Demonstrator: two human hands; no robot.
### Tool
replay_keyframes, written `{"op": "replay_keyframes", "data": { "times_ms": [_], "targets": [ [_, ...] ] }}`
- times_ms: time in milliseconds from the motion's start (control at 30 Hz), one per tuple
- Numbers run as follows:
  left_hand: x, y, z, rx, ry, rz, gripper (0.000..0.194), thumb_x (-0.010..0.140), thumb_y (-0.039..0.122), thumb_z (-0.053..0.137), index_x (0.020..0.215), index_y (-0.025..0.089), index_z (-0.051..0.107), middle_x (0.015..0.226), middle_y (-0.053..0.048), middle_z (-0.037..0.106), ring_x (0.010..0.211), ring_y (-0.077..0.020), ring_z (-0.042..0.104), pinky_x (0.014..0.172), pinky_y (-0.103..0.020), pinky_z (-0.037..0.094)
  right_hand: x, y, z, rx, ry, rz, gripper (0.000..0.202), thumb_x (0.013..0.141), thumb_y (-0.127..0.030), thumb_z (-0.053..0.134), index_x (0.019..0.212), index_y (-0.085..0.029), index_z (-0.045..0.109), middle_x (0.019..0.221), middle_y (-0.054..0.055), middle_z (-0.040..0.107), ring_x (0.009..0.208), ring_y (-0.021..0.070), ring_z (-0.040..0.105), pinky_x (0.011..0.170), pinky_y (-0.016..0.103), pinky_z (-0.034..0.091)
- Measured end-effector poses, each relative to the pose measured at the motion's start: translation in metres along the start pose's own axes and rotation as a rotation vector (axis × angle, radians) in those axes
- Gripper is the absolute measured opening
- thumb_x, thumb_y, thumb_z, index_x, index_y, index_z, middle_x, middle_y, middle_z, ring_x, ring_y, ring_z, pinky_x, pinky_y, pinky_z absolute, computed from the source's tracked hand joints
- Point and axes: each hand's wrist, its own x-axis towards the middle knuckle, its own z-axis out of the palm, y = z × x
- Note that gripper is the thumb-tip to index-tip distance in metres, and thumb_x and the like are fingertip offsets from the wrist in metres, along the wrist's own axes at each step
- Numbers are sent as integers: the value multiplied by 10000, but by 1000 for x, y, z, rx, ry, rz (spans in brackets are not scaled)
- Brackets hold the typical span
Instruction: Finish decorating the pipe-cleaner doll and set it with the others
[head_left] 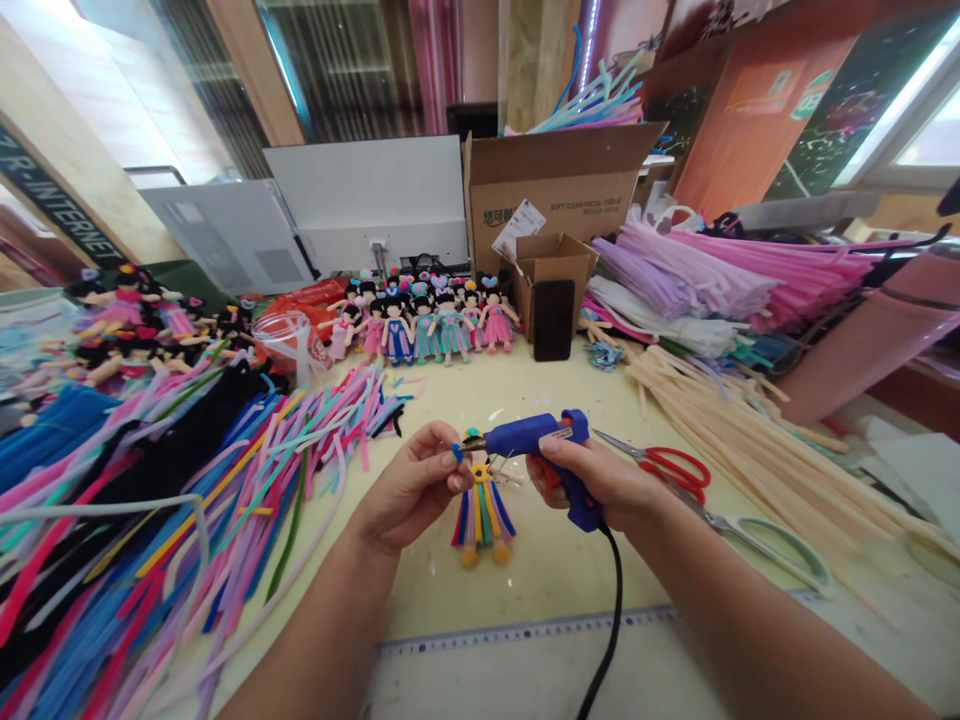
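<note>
My right hand (pixel 589 475) is wrapped round the handle of a blue glue gun (pixel 525 436), its nozzle pointing left. Between the fingertips of my left hand (pixel 420 475) is a small blue piece (pixel 457 453), apparently pipe cleaner, right at the nozzle's tip. Beneath the tool a doll (pixel 484 510) with a striped, many-coloured skirt and tan feet lies on the table. Its head is partly hidden by the glue gun and my fingers. A black cord (pixel 616 610) runs from the gun's handle toward the front edge.
Red-handled scissors (pixel 675 470) and pale green-handled scissors (pixel 780 550) lie to the right, near beige pipe cleaners (pixel 720 440). Coloured pipe cleaners (pixel 247 490) cover the left side. Finished dolls (pixel 442 325), a phone (pixel 553 320) and cardboard boxes (pixel 562 190) stand behind. A measuring tape (pixel 525 632) crosses the front.
</note>
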Motion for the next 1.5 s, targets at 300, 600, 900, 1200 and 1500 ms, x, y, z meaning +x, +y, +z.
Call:
{"op": "replay_keyframes", "data": {
  "times_ms": [300,600,900,1200,1500],
  "targets": [
    [0,-1,-1,-5,9,5,251,602,204,849,700,156,623,578,17,640,463,-35,488,545,-161,381,-1,-2,2,-39,33,3,433,560,-533,778,586,-140,600,533,-18,520,460,52,424,416,167,314],
    [0,-1,0,-13,7,5,234,605,194,845,698,158,634,584,12,647,465,-35,497,549,-161,385,-3,-3,4,-49,37,-1,409,576,-516,767,597,-141,605,534,-17,521,455,49,412,417,170,313],
    [1,1,0,-12,17,8,227,616,189,840,709,164,636,582,18,646,461,-30,489,561,-163,396,-5,-3,3,-194,47,-97,361,652,-497,701,636,-140,643,585,21,588,488,78,444,452,210,320],
    [3,2,-8,-18,78,25,204,626,170,828,718,171,646,610,8,658,473,-36,498,548,-167,408,6,1,-14,-549,266,-339,217,800,-414,610,860,-221,688,649,-6,580,557,126,443,480,243,346],
    [7,6,-14,30,100,35,194,591,165,845,691,176,679,634,6,660,486,-38,503,538,-157,457,3,-17,-41,-1185,126,-165,424,739,-264,661,1145,-148,630,1034,83,677,884,193,611,778,302,463]
  ]
}}
